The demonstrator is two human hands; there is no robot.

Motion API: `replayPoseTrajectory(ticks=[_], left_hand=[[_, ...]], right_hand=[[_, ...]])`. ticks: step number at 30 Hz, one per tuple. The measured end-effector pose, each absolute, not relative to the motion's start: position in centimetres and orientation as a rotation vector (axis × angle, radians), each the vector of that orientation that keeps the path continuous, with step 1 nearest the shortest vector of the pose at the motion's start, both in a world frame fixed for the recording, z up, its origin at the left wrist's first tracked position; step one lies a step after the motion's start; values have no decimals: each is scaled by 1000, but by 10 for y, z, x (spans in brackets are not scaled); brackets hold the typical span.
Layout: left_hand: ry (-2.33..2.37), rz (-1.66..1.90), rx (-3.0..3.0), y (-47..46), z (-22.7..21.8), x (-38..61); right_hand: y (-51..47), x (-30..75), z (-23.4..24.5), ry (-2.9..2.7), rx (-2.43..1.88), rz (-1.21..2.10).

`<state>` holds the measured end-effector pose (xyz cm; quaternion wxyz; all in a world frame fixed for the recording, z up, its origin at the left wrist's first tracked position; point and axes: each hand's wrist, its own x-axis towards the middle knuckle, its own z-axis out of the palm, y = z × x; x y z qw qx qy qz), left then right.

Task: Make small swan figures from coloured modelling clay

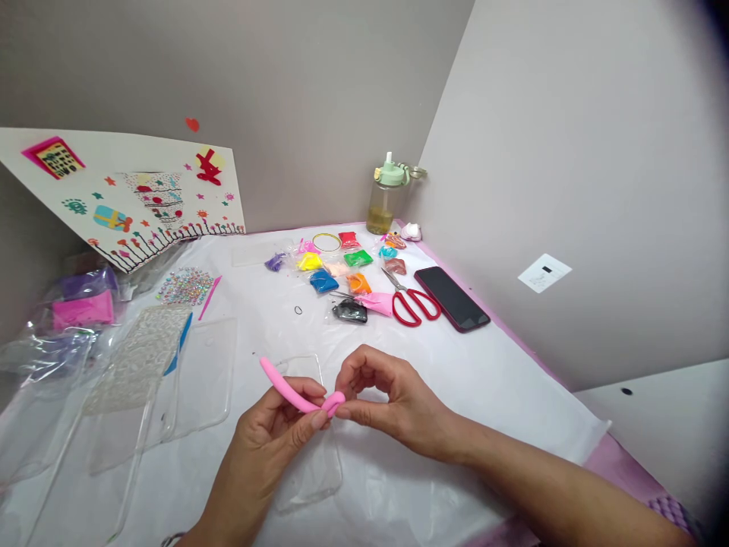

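A long roll of pink modelling clay (288,390) is held between my two hands, its right end curled over on itself. My left hand (279,425) pinches it near the curl, with the straight part slanting up to the left across the fingers. At the curled end, the thumb and fingers of my right hand (379,399) close on the clay. Under my hands a clear phone case (313,482) lies on the white sheet, partly covered by them.
Several small bags of coloured clay, such as a blue one (324,282), lie beyond my hands. Red-handled scissors (414,304), a phone (452,298) and a bottle (383,199) are to the right. More clear cases (208,372) and a pile of beads (187,286) lie left.
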<state>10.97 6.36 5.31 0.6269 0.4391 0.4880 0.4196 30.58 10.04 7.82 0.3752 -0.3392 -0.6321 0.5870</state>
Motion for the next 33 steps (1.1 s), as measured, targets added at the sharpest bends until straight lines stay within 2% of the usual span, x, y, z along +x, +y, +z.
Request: replayPoseTrajectory(ticks=[15,28,33], left_hand=[[1096,925,1050,63,59,113],[1002,950,1029,64,56,113],[1009,953,1038,66,56,112]], right_hand=[[104,309,84,-1689,-911,1515],[97,305,77,-2002,-826,1054],[97,305,75,-2037,-829,989]])
